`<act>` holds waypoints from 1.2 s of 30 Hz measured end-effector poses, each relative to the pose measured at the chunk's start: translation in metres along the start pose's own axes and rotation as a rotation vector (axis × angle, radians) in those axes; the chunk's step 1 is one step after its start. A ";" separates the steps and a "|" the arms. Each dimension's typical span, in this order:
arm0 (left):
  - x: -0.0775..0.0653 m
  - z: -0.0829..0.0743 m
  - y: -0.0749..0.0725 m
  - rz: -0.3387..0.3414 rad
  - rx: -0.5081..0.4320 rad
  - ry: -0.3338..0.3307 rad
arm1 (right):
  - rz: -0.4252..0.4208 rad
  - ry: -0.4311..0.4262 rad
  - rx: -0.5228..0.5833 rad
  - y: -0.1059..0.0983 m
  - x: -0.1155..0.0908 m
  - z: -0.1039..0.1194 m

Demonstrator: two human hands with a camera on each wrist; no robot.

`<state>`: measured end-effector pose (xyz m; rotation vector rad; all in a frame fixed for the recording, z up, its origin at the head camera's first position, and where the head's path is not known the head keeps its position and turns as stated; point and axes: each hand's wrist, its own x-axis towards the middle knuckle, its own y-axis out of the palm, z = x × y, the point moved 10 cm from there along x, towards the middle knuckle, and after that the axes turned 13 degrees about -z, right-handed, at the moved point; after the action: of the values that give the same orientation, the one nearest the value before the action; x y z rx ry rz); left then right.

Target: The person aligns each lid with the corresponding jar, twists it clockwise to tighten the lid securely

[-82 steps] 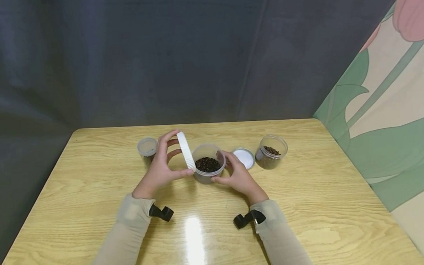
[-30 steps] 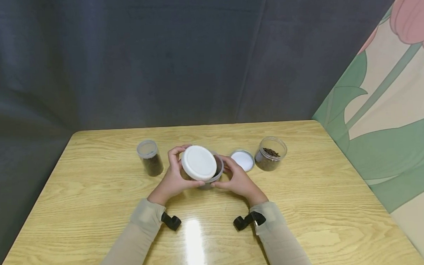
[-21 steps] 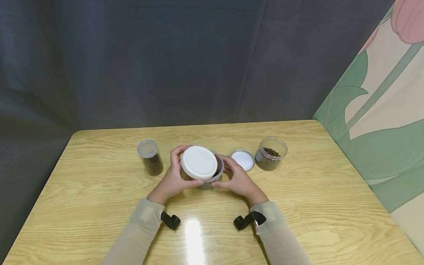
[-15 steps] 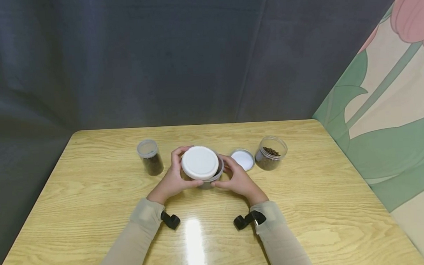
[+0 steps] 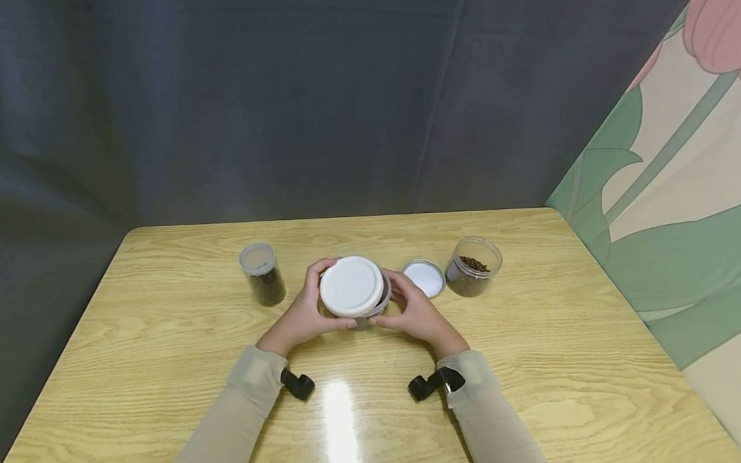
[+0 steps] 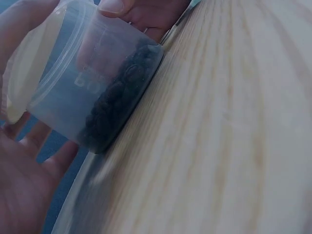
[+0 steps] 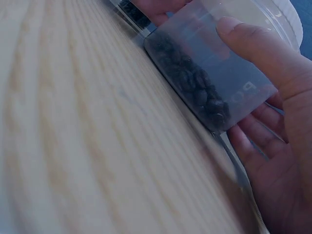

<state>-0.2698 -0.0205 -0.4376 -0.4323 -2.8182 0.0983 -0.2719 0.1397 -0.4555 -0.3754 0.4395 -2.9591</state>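
In the head view my left hand (image 5: 303,320) holds a white screw lid (image 5: 350,285) with a ribbed edge by its rim. The lid lies over the mouth of a clear plastic jar (image 7: 195,53), slightly tilted and shifted left, so the right part of the jar's rim shows. My right hand (image 5: 419,316) grips this jar from the right, thumb in front and fingers behind. Dark coffee-like beans (image 6: 122,92) fill the jar's lower part in the left wrist view. The jar stands on the wooden table (image 5: 377,422).
To the left stands a narrow clear jar (image 5: 266,286) with dark contents and a translucent top. At right, a lidless clear jar (image 5: 468,286) contains brown pieces. A white disc-shaped lid with a grey rim (image 5: 425,278) lies between that jar and my right hand.
The lid, earlier held on edge left of the jar's mouth, has moved right and tipped flatter over it. My left hand moved right with it; my right hand stayed on the jar.
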 end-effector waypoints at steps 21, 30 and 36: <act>0.000 -0.005 -0.001 -0.037 0.106 -0.020 | 0.024 -0.007 0.037 0.001 -0.002 0.000; -0.001 -0.008 0.004 -0.031 0.150 -0.026 | 0.030 -0.013 0.081 0.002 -0.002 0.002; -0.002 -0.005 0.004 -0.012 0.128 -0.049 | 0.029 -0.018 0.084 0.002 -0.002 0.002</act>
<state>-0.2652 -0.0171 -0.4342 -0.3888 -2.8415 0.2882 -0.2691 0.1379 -0.4548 -0.3829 0.3142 -2.9316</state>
